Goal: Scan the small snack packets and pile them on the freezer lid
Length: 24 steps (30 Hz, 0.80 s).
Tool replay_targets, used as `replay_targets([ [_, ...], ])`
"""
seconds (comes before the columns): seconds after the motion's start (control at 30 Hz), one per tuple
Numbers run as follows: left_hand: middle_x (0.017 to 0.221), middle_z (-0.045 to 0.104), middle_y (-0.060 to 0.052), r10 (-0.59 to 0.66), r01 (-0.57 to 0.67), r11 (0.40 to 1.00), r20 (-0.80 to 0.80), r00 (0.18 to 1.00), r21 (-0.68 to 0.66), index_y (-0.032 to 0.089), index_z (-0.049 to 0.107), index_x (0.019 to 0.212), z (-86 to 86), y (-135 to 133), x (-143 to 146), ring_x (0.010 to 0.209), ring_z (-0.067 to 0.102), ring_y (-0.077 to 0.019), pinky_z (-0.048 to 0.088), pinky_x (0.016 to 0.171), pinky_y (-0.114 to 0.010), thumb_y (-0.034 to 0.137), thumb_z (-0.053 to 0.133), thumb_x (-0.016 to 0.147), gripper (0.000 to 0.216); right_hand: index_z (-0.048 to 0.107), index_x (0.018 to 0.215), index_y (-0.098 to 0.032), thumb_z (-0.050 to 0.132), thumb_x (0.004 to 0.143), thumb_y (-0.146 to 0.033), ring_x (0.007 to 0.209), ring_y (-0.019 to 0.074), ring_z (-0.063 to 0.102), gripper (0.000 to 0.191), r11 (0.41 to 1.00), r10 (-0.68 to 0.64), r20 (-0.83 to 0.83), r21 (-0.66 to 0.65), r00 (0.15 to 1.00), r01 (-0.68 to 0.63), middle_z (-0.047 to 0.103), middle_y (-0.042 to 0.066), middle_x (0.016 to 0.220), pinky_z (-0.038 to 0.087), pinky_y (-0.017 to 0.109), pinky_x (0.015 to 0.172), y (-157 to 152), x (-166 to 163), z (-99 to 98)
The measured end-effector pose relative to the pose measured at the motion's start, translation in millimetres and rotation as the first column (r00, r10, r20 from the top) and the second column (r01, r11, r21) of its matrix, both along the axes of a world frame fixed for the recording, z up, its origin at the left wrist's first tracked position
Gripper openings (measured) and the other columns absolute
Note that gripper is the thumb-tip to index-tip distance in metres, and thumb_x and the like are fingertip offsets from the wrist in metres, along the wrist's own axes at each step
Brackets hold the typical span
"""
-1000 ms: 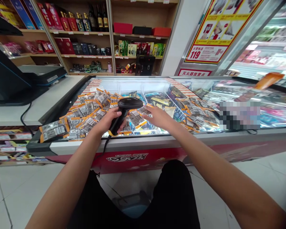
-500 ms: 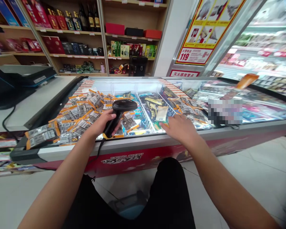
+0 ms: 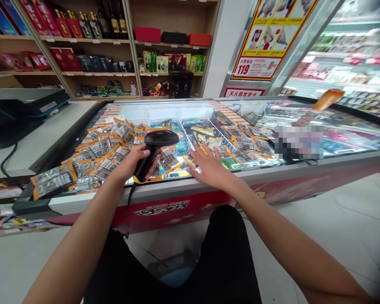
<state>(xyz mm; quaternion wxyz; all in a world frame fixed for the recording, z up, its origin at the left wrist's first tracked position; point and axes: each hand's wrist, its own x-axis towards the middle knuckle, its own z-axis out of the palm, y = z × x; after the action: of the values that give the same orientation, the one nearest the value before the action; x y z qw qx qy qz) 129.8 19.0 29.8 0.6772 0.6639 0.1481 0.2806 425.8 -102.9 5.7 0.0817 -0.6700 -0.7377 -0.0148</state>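
Observation:
My left hand (image 3: 134,162) is wrapped round the handle of a black barcode scanner (image 3: 160,137), held above the glass freezer lid (image 3: 164,105) with its cord hanging down over the front edge. My right hand (image 3: 207,166) is spread flat, palm down, over the lid to the right of the scanner, fingers apart. Whether it touches the glass I cannot tell. Left of the scanner lies a heap of small clear packets with orange edges (image 3: 96,145). Close by the scanner's right side is one more such packet (image 3: 169,158). A second group of packets (image 3: 248,141) lies beyond my right hand.
Under the glass are wire baskets (image 3: 188,139) of wrapped goods. A counter (image 3: 50,139) with a black device (image 3: 28,103) stands at the left. On the right part of the lid lies a blurred-out object (image 3: 299,142). Shelves (image 3: 88,42) with bottles and boxes line the back.
My right hand has moved left, toward the scanner, and its fingers have spread. A pale packet that lay near its fingertips is no longer visible there. My left hand still holds the scanner.

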Motion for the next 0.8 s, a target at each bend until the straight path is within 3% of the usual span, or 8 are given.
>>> replay_targets([
  [0.13,0.057,0.066,0.000,-0.006,0.006,1.000,0.008,1.000,0.009,0.010,0.067,0.129,0.3,-0.5,-0.1,0.034,0.055,-0.0171,0.042,0.036,-0.025,0.062,0.072,0.088,0.066,0.052,0.176,-0.024,0.057,0.105,-0.073,0.171,0.0477,0.037,0.086,0.999,-0.033,0.015,-0.029,0.999,0.033,0.047,0.019,0.182,0.021,0.071,0.140,4.6,11.7,3.9],
  [0.27,0.057,0.067,-0.001,-0.027,0.027,0.999,0.017,0.999,0.027,0.009,0.067,0.129,1.7,-2.1,0.9,0.034,0.054,-0.0165,0.042,0.037,-0.024,0.061,0.072,0.090,0.065,0.069,0.159,-0.023,0.054,0.107,-0.065,0.158,0.0434,0.056,0.069,0.998,0.020,0.004,0.052,1.000,-0.020,0.068,0.018,0.163,0.023,0.067,0.139,10.7,22.9,6.5],
  [0.33,0.056,0.066,0.000,-0.035,0.034,0.999,0.027,0.999,0.031,0.009,0.067,0.128,2.1,-2.5,1.4,0.033,0.054,-0.0165,0.040,0.036,-0.024,0.061,0.072,0.089,0.065,0.077,0.145,-0.021,0.049,0.110,-0.060,0.142,0.0408,0.068,0.059,0.992,0.016,-0.064,0.124,0.998,-0.008,0.079,0.018,0.142,0.035,0.063,0.133,18.8,24.5,9.5],
  [0.43,0.057,0.066,0.000,-0.032,0.030,0.999,0.060,0.998,0.031,0.009,0.067,0.129,2.1,-2.5,1.9,0.035,0.055,-0.0168,0.042,0.037,-0.024,0.062,0.073,0.089,0.067,0.081,0.117,-0.019,0.039,0.113,-0.061,0.101,0.0372,0.078,0.059,0.980,-0.080,-0.286,0.150,0.955,0.127,0.081,0.016,0.096,0.057,0.051,0.104,38.6,26.4,15.0],
  [0.5,0.057,0.065,0.001,-0.021,0.018,0.999,0.093,0.995,0.026,0.010,0.067,0.129,1.5,-2.0,2.2,0.035,0.055,-0.0170,0.044,0.038,-0.025,0.065,0.073,0.088,0.069,0.077,0.102,-0.020,0.040,0.111,-0.071,0.089,0.0357,0.075,0.064,0.963,-0.111,-0.462,0.169,0.880,0.211,0.073,0.013,0.079,0.059,0.047,0.091,54.7,27.0,17.6],
  [0.63,0.056,0.065,0.001,-0.049,0.048,0.999,0.071,0.996,0.016,0.009,0.068,0.128,-0.8,-1.7,2.8,0.033,0.053,-0.0168,0.043,0.036,-0.025,0.067,0.073,0.089,0.070,0.073,0.102,-0.022,0.056,0.098,-0.088,0.100,0.0363,0.074,0.069,0.947,0.010,-0.802,0.199,0.597,0.251,0.074,0.011,0.086,0.062,0.049,0.095,83.8,19.6,17.4],
  [0.73,0.057,0.065,0.000,-0.090,0.090,0.996,0.008,0.996,0.007,0.009,0.069,0.127,-1.9,-3.0,2.4,0.034,0.053,-0.0162,0.041,0.035,-0.024,0.067,0.073,0.090,0.069,0.074,0.107,-0.024,0.065,0.091,-0.090,0.102,0.0375,0.077,0.069,0.964,0.012,-0.942,0.099,0.334,0.245,0.078,0.011,0.093,0.064,0.054,0.096,98.5,7.7,13.0],
  [0.8,0.057,0.065,0.000,-0.117,0.117,0.993,-0.010,0.993,0.002,0.009,0.069,0.126,-1.8,-4.5,1.8,0.034,0.053,-0.0159,0.040,0.036,-0.024,0.068,0.072,0.090,0.069,0.075,0.107,-0.025,0.068,0.089,-0.089,0.100,0.0377,0.079,0.067,0.972,-0.022,-0.971,0.035,0.237,0.234,0.079,0.011,0.092,0.065,0.057,0.095,105.0,1.3,8.8],
])
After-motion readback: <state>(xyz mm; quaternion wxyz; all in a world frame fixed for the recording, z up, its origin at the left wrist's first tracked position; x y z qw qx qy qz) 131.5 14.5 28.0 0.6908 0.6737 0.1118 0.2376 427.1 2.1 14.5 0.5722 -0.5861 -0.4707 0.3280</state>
